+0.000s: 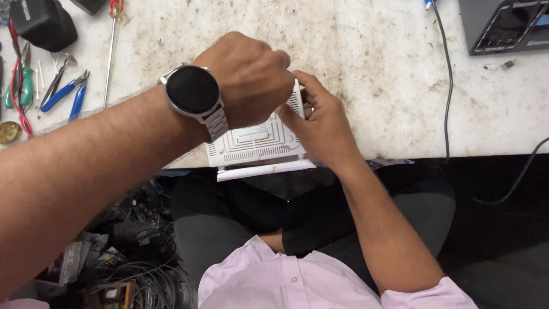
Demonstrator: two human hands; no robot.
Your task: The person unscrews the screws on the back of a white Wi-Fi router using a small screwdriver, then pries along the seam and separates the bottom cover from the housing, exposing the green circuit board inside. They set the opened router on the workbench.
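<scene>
White plastic router (pixel 257 143) is held at the near desk (pixel 372 68) edge, underside up, its case not yet opened as far as can be seen. Left hand (pixel 246 74) is closed over its top; right hand (pixel 323 123) fingers are clamped on its side. Pliers (pixel 71 94) and a screwdriver (pixel 112 40) are left untouched farther back.

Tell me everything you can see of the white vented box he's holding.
The white box looks like plastic, flat and rectangular, with rows of vent slots and a raised stepped pattern around a pale label. It sits at the near edge of the stained worktop. The left hand covers its top; the right hand grips its right side.
</scene>
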